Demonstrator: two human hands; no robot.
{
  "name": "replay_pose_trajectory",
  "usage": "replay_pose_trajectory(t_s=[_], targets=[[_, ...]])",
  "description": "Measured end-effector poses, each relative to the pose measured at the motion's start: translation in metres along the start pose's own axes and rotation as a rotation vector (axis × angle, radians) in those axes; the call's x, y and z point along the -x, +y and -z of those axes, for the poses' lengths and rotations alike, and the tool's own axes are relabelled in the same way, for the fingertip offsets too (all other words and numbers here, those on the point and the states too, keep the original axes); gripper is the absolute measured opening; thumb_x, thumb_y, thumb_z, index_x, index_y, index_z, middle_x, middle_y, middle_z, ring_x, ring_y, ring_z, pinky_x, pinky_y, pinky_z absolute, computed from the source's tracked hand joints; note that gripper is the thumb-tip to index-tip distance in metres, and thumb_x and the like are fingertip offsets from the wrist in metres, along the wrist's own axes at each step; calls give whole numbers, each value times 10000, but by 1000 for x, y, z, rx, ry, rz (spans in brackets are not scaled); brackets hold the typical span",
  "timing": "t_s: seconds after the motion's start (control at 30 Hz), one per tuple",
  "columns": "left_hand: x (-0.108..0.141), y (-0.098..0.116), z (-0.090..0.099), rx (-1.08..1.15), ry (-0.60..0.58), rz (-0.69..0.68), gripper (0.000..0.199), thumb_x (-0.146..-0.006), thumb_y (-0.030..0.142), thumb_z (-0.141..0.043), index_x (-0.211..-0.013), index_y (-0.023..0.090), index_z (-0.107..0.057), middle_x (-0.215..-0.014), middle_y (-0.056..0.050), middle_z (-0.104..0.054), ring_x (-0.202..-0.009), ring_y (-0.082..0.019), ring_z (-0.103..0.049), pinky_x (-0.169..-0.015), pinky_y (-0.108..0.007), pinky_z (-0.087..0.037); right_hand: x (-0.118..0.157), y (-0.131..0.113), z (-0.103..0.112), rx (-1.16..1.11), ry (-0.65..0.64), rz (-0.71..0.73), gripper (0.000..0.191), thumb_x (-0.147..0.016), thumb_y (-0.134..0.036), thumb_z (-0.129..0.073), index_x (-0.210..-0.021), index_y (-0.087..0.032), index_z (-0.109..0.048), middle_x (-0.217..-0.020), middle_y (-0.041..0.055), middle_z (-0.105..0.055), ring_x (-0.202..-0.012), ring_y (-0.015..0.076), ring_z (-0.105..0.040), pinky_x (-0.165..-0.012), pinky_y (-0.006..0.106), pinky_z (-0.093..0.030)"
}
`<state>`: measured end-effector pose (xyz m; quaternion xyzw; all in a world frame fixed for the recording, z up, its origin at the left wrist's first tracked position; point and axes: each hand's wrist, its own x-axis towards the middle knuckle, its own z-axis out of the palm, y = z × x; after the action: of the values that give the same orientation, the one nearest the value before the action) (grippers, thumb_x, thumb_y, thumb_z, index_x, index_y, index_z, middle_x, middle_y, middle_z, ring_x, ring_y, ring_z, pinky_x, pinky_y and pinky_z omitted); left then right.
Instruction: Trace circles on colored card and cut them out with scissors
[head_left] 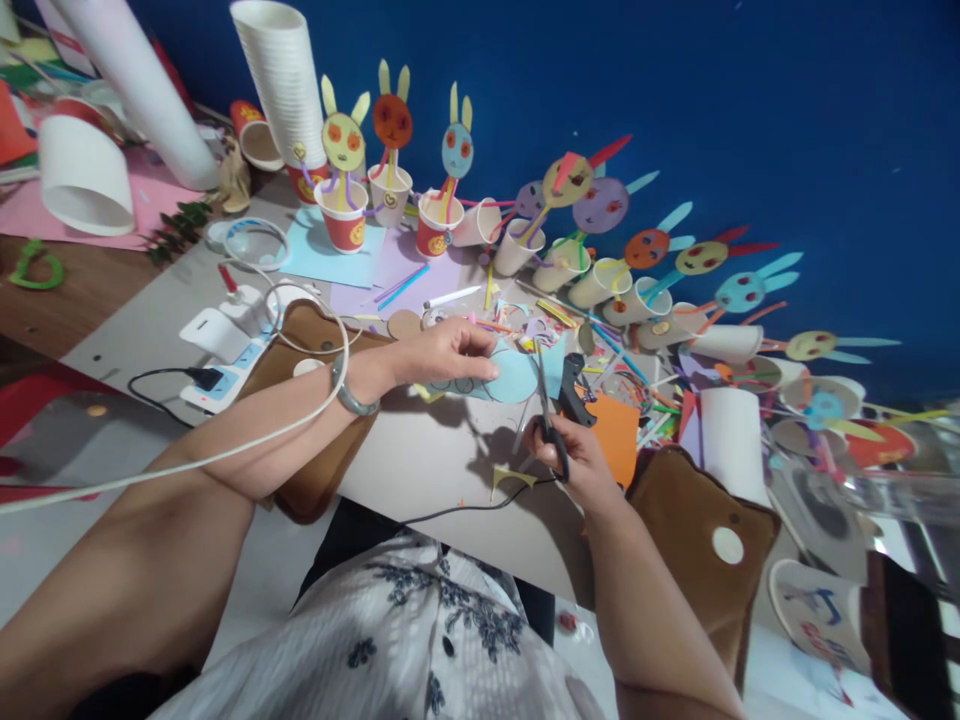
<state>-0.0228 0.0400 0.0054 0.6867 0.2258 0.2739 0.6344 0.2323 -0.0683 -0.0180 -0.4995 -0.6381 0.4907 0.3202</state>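
Note:
Light blue paper (516, 376) is pinched between the thumb and fingers of my left hand (448, 352), above the middle of the table. Part of its edge is rounded, and small outlines show on it below my fingers. My right hand (574, 455) has its fingers in the handles of black-handled scissors (545, 400). The blades point away from me and lie at the right side of the blue paper. A black tool (576, 388) and an orange sheet (611, 435) are just right of the scissors.
Paper cups with rabbit-faced figures (346, 215) line the back by the blue wall. A tall cup stack (281, 80) stands back left. A power strip (238, 372) with cables sits left, one white cable crossing my left forearm. Brown cushions (705, 550) flank the work area; scraps lie behind it.

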Motion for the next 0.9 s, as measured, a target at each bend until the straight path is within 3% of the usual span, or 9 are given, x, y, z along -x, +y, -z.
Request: replay_pose_trajectory(t_s=[0.53,0.9], targets=[[-2,6,0,-31,30,-35,336,-757,327,-667,-571,170,-436,-586,41,-398,-610,-82,-393,-576,-229,-312,1,-4,3,44,-10,5,540,-764,-687,-716,-616,-206,-519,-596,-9,-524,-553,128,-413,-531,276,-333],[-2,1,2,-60,-12,-37,366,-786,351,-680,-590,172,-428,-599,45,-382,-583,-74,-354,-559,-238,-270,2,-6,3,47,-26,-16,512,-775,-655,-704,-620,-202,-522,-601,-9,-509,-561,127,-405,-536,275,-316]])
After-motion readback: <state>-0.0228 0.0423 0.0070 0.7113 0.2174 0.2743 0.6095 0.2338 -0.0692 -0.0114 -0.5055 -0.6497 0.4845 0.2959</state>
